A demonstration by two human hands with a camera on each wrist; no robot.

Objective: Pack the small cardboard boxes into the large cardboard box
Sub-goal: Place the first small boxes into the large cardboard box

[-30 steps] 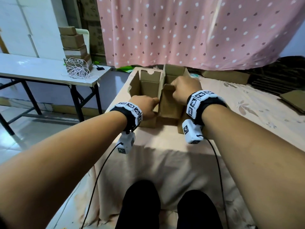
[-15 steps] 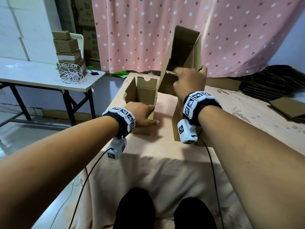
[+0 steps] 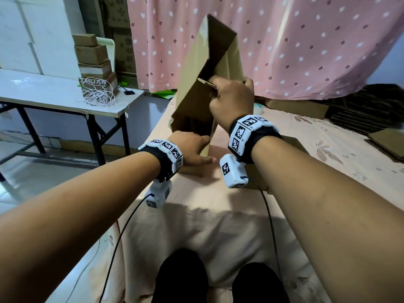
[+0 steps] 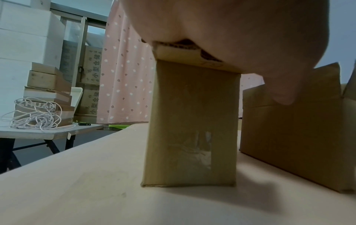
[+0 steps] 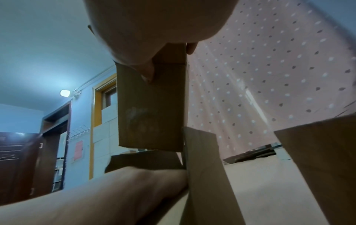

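**packer_q:** Which step are you on right now?

**boxwatch:** Looks like you're mid-lift. Your right hand (image 3: 231, 101) is curled round the top edge of one small cardboard box (image 3: 203, 68), thumb pinching its flap, and that box is tilted and clear of the bed (image 3: 218, 226). Your left hand (image 3: 192, 149) sits on the rim of a second small box (image 4: 192, 121), which stands upright on the sheet; I can't tell if those fingers curl inside it or just press down.

**packer_q:** And the next move?

**boxwatch:** I'd guess you swing the lifted box right and lower it into the large cardboard box (image 4: 292, 134), just beside the standing one. You'll need to level it first, and watch that big box's upright flaps, they could catch a corner.

**packer_q:** Anything else around?

**boxwatch:** Polka-dot curtain (image 3: 306, 40) behind, folding table (image 3: 43, 92) on your left with stacked boxes (image 3: 91, 55) and a cable tangle (image 3: 98, 95). All well apart, nothing blocking.
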